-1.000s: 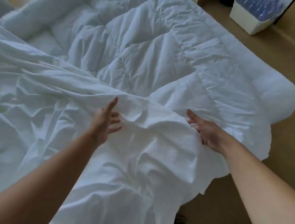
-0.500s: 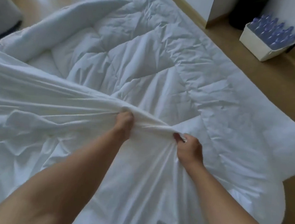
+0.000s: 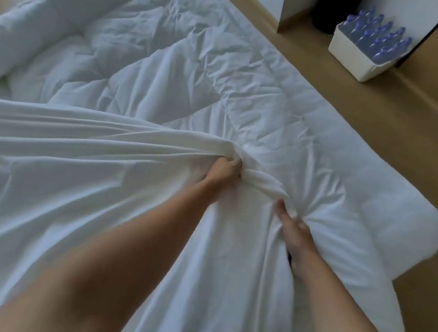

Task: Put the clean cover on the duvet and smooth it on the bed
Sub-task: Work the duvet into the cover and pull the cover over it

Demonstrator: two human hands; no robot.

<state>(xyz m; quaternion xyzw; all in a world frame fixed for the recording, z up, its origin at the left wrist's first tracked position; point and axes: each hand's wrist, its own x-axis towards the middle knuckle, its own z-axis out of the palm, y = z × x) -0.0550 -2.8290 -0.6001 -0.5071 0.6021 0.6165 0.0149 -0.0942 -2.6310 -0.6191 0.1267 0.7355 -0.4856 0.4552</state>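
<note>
Tan floor borders white bedding. Left hand is closed in a fist round a bunched fold of the cover. Right hand pinches the same fold just to its right. The cover drapes near and left, and the quilted duvet lies far, bare. Uneven pulling could drag the duvet askew.

Bare floor lies open from one to four o'clock beside the duvet, narrowed at one o'clock by a white crate of bottles and a cabinet, while the bunched cover fills nine o'clock.
</note>
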